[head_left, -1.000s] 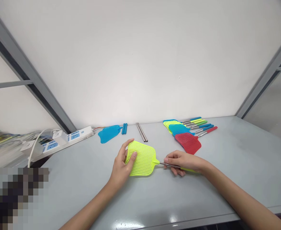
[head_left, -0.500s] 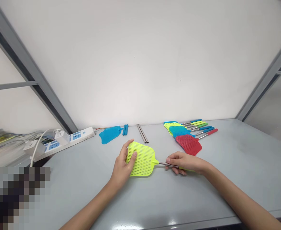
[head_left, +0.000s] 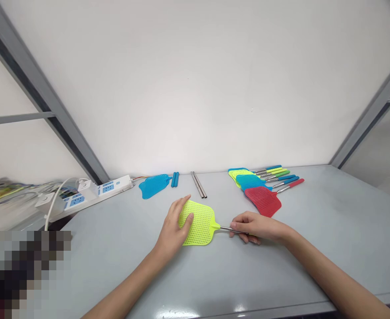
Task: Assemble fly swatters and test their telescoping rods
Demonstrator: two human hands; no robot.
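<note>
A yellow-green fly swatter [head_left: 201, 223] lies across the middle front of the table, its perforated head to the left. My left hand [head_left: 173, 226] rests on the left part of that head, fingers stretched out and thumb over the mesh, covering its left edge. Around the metal shaft [head_left: 226, 228] my right hand [head_left: 254, 226] is closed, thumb on top and fingers curled beneath. The handle end is mostly hidden by this hand.
Behind lie a blue swatter head [head_left: 153, 186], two blue grips [head_left: 175, 179] and metal tubes [head_left: 199, 185]. Several assembled swatters, a red one [head_left: 264, 200] in front, overlap at back right. A power strip [head_left: 115, 186] with plugs and a cable lies left.
My left hand has shifted slightly to the right over the swatter's head, its fingers straighter. The right hand keeps its grip on the shaft nearly unmoved.
</note>
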